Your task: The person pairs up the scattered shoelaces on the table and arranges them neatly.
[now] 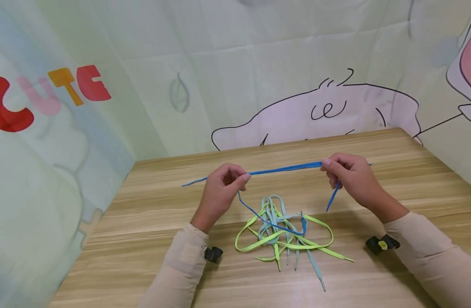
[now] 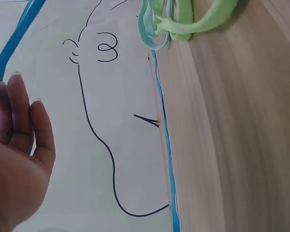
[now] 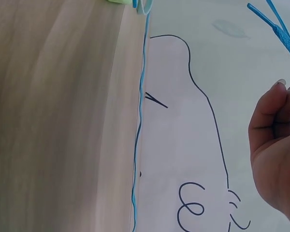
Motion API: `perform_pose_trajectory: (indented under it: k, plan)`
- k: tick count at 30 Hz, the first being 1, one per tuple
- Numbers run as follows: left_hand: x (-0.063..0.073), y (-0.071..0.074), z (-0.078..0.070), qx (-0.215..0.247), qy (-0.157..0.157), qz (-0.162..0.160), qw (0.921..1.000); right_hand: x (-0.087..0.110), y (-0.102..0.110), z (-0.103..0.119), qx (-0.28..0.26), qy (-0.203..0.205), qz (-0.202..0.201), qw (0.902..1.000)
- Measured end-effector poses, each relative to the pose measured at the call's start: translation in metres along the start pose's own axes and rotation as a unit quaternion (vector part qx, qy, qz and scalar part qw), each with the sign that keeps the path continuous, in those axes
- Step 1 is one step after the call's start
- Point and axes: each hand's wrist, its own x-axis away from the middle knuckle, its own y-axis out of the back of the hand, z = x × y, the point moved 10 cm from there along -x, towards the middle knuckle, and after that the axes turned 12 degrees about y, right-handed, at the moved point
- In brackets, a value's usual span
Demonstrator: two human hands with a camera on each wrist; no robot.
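Note:
A blue shoelace (image 1: 304, 166) is drawn out between both hands above the table. My left hand (image 1: 220, 188) pinches it between thumb and fingers, with one thin end poking out to the left. From beneath that hand a slack blue length dips to the pile below. The right hand (image 1: 352, 177) pinches the other side, and a short blue piece hangs under it. Below lie tangled yellow-green shoelaces (image 1: 337, 256) and pale blue shoelaces (image 1: 315, 268). In the left wrist view the fingertips are partly cut off; the right wrist view also crops the hand.
The wood-grain table (image 1: 143, 231) carries the lace pile near its middle. Behind and to the sides hangs a printed cloth (image 1: 143, 85) with cartoon drawings and letters. Black straps with cameras (image 1: 213, 255) sit at both wrists.

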Motion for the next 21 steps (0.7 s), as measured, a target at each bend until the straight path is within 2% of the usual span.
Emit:
perform_pose_trajectory:
  k: [14,21]
  plan:
    - [-0.001,0.006,0.004,0.011,0.02,-0.009,0.9997,0.0,0.009,-0.004,0.016,-0.009,-0.017,0.9997]
    - [-0.003,0.01,0.01,0.021,0.039,-0.016,0.9989,0.0,0.013,-0.006,0.015,-0.017,-0.021,0.9995]
